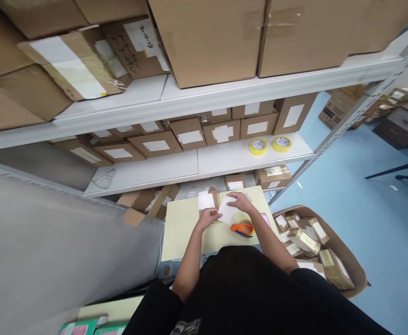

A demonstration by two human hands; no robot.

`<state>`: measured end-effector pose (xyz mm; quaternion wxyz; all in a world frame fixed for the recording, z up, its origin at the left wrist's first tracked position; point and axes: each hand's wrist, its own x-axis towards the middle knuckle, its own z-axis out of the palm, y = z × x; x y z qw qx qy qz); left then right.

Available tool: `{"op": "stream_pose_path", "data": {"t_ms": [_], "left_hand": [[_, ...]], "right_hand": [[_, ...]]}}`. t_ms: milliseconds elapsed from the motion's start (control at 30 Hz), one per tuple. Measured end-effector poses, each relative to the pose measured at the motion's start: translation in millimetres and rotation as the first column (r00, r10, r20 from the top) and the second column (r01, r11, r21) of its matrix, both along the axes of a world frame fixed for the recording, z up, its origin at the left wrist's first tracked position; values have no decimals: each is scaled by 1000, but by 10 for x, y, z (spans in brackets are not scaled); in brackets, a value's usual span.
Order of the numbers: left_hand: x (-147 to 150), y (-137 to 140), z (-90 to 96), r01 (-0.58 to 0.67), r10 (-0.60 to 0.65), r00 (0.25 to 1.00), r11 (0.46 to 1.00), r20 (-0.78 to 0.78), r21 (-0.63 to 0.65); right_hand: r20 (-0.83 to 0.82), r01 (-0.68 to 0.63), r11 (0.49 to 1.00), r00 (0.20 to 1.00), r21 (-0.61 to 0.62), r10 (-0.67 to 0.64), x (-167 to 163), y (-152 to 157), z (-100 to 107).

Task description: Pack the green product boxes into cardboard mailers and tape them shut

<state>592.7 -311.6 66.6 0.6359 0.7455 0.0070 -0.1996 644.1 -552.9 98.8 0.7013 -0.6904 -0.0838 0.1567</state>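
Between both hands a white sheet of paper (226, 211) is held tilted over the pale yellow table (180, 228). My left hand (209, 217) pinches its lower left edge. My right hand (239, 202) grips its upper right corner, fingers closed on it. Just behind the paper, a small cardboard box (213, 195) with a white label lies on the table, partly hidden by the sheet and my left hand. Close below my right hand rests an orange tape dispenser (243, 228) with dark blue edging. A phone-like flat thing with a pinkish face (265, 218) lies beside my right forearm.
A metal shelf (224, 168) stands ahead with labelled cardboard boxes (190, 136) and two yellow tape rolls (257, 146). An open carton (148, 204) sits low on the left. To the right, a large bin (355, 274) holds several taped parcels. A grey wall (64, 242) borders the left.
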Motion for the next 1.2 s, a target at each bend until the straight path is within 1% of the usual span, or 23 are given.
{"op": "stream_pose_path", "data": {"t_ms": [33,67,100,167,233,300,367,500,567,667,833,1033,1133,1200], "left_hand": [[-95,72,49,-66,65,998,998,18,4],[-176,129,99,-158,158,987,987,34,-5],[-241,174,149,-261,262,964,965,40,-31],[-328,245,246,-445,450,893,888,14,-112],[-370,301,335,-552,556,830,812,-35,-189],[-379,345,410,-600,604,795,767,-59,-229],[-365,370,466,-617,625,779,750,-49,-241],[-318,358,527,-591,610,792,765,-7,-254],[-309,329,542,-577,595,803,776,-7,-256],[-317,277,562,-575,592,806,777,-15,-255],[-344,203,601,-567,579,815,782,-35,-258],[-341,149,612,-580,583,809,768,-81,-271],[-329,132,589,-567,569,819,783,-74,-257],[-319,119,570,-550,552,832,807,-57,-216]], "right_hand": [[9,12,1000,1000,20,-12,11,139,19],[7,41,998,999,44,-41,11,268,30],[-5,78,995,997,64,-78,-3,380,32],[-54,137,988,990,78,-133,-67,542,16],[-117,113,991,988,66,-105,-177,629,-15],[-176,38,997,984,66,-26,-311,676,-41],[-207,-1,997,978,83,18,-438,715,-52],[-205,37,993,979,115,-12,-578,793,-21],[-188,57,990,982,128,-33,-590,809,14],[-164,61,989,986,137,-38,-591,791,74],[-171,58,988,985,145,-33,-617,717,148],[-161,36,990,987,133,-14,-599,636,174],[-142,20,992,990,125,-2,-587,587,178],[-130,6,992,992,129,11,-585,560,182]]}}
